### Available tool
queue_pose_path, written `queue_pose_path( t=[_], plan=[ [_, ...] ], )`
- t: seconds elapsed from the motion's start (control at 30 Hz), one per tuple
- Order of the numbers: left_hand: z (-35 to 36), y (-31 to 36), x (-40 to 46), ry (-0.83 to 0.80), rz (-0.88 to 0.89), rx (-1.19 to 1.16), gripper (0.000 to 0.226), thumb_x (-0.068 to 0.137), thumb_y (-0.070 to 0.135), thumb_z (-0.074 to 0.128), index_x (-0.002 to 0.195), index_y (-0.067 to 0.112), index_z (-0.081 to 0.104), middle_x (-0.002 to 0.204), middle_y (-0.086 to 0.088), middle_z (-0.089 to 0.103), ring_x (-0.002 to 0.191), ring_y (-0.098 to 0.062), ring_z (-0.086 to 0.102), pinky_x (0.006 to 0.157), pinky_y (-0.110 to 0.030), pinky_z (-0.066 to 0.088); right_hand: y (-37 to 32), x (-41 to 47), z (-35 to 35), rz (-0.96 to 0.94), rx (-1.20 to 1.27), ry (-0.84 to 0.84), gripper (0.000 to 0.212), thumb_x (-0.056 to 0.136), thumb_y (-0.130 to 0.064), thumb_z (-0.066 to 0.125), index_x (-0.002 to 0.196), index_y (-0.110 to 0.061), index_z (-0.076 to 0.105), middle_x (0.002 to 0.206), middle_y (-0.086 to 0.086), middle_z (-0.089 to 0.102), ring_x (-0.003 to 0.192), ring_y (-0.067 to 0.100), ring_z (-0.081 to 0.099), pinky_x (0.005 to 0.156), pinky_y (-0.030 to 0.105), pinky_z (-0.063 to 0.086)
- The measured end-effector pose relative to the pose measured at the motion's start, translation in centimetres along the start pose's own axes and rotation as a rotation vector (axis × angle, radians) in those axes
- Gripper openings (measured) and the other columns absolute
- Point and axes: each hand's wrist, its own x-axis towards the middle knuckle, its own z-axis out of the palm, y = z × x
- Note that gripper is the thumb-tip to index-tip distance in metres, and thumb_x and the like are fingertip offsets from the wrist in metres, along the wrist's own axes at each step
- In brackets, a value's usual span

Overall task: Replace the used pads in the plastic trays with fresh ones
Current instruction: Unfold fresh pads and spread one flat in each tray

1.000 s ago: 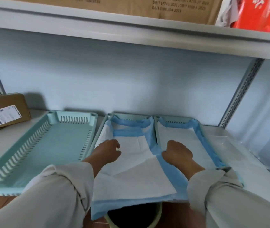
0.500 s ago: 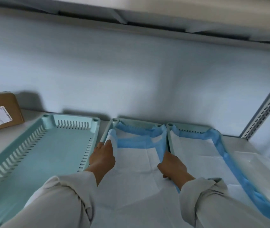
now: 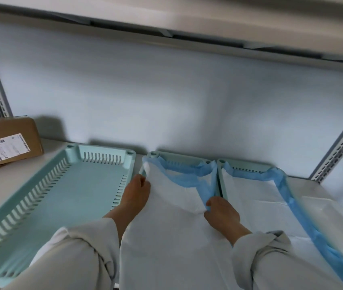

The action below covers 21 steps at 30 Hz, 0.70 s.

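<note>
Pale blue-grey wall [image 3: 166, 97] behind a white shelf [image 3: 3, 185] — slotted metal uprights [image 3: 338, 147] either side, another shelf overhead.

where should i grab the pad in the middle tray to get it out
Take the pad by its two long side edges, from the near end, as the left hand and right hand do. Those blue edges ride up the middle tray walls, so they pinch easily.

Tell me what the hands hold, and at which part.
Both hold the middle tray's pad: left hand at its left edge, right hand at its blue right edge.
</note>
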Motion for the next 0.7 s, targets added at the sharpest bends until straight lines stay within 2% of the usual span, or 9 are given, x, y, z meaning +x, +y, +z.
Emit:
queue_pose_path(
  t=[0.1, 0.17, 0.27, 0.3, 0.37, 0.43, 0.5, 0.6, 0.7],
  plan=[
    [-0.8, 1.0, -1.1, -0.058, -0.079, -0.39, 0.023, 0.096, 0.015, 0.033, 0.075, 0.016, 0.042, 0.073, -0.005, 0.045, 0.063, -0.016, 0.043, 0.057, -0.025, 0.036, -1.8, 0.3, 0.1, -0.059, 0.217, 0.003, 0.06, 0.089, -0.039, 0.059, 0.141, -0.017, 0.037, 0.14, 0.007, 0.043, 0.128, 0.023, 0.044, 0.1, 0.03, 0.037],
    [-1.3, 1.5, -1.4, -0.103, -0.113, -0.507, 0.024, 0.095, 0.016, 0.034, 0.072, 0.015, 0.042, 0.07, -0.006, 0.045, 0.061, -0.017, 0.043, 0.057, -0.024, 0.038, -3.4, 0.2, 0.0, -0.092, 0.379, 0.024, 0.075, 0.086, -0.048, 0.061, 0.146, -0.018, 0.029, 0.148, 0.006, 0.037, 0.135, 0.023, 0.038, 0.106, 0.032, 0.033],
    [-2.5, 1.5, -1.3, -0.18, -0.177, -0.584, 0.024, 0.094, 0.025, 0.038, 0.076, 0.015, 0.05, 0.073, -0.009, 0.053, 0.065, -0.021, 0.051, 0.059, -0.026, 0.042, -5.8, 0.1, -0.1, -0.125, 0.537, -0.041, 0.077, 0.085, -0.054, 0.059, 0.148, -0.021, 0.028, 0.151, 0.004, 0.034, 0.138, 0.023, 0.035, 0.112, 0.036, 0.03],
    [-2.6, 1.2, -1.1, -0.207, -0.172, -0.542, 0.026, 0.095, 0.034, 0.041, 0.083, 0.015, 0.055, 0.08, -0.009, 0.059, 0.072, -0.023, 0.057, 0.063, -0.028, 0.047, -6.5, -0.1, -0.1, -0.154, 0.559, -0.1, 0.075, 0.086, -0.054, 0.058, 0.148, -0.023, 0.028, 0.151, 0.003, 0.034, 0.137, 0.023, 0.036, 0.114, 0.038, 0.03],
    [-2.7, 0.2, -0.7, -0.234, -0.095, -0.268, 0.037, 0.091, 0.047, 0.051, 0.104, 0.014, 0.06, 0.098, -0.009, 0.067, 0.09, -0.026, 0.065, 0.076, -0.035, 0.054, -7.8, -0.7, 0.4, -0.234, 0.601, -0.218, 0.071, 0.087, -0.053, 0.058, 0.147, -0.029, 0.029, 0.151, 0.001, 0.035, 0.134, 0.022, 0.041, 0.113, 0.04, 0.033],
    [-2.5, -0.9, -0.7, -0.189, -0.045, -0.023, 0.037, 0.093, 0.037, 0.054, 0.115, 0.009, 0.061, 0.11, -0.015, 0.067, 0.099, -0.031, 0.064, 0.088, -0.042, 0.053, -8.8, -1.5, 1.1, -0.29, 0.573, -0.314, 0.067, 0.089, -0.051, 0.055, 0.147, -0.032, 0.028, 0.153, -0.001, 0.032, 0.136, 0.02, 0.039, 0.114, 0.037, 0.031],
    [-2.6, -1.8, -0.6, -0.109, -0.11, -0.006, 0.035, 0.098, 0.026, 0.046, 0.117, 0.0, 0.061, 0.117, -0.021, 0.063, 0.106, -0.035, 0.06, 0.095, -0.042, 0.049, -9.0, -1.8, 1.9, -0.323, 0.475, -0.381, 0.06, 0.094, -0.046, 0.05, 0.148, -0.029, 0.029, 0.154, -0.002, 0.029, 0.139, 0.018, 0.033, 0.113, 0.03, 0.028],
    [-3.3, -3.1, -0.4, 0.008, -0.23, -0.036, 0.038, 0.1, 0.02, 0.038, 0.122, -0.007, 0.055, 0.124, -0.025, 0.058, 0.114, -0.037, 0.055, 0.098, -0.038, 0.044, -7.9, -1.5, 2.3, -0.248, 0.294, -0.354, 0.058, 0.097, -0.037, 0.049, 0.148, -0.02, 0.029, 0.155, 0.002, 0.027, 0.141, 0.02, 0.028, 0.113, 0.028, 0.023],
    [-3.6, -3.5, -0.3, 0.074, -0.212, 0.027, 0.034, 0.101, 0.018, 0.034, 0.124, -0.003, 0.048, 0.124, -0.021, 0.056, 0.112, -0.036, 0.054, 0.093, -0.037, 0.042, -5.6, -0.6, 2.4, -0.087, 0.167, -0.234, 0.051, 0.094, -0.027, 0.049, 0.14, -0.012, 0.037, 0.144, 0.011, 0.041, 0.131, 0.027, 0.042, 0.107, 0.031, 0.035]
  ],
)
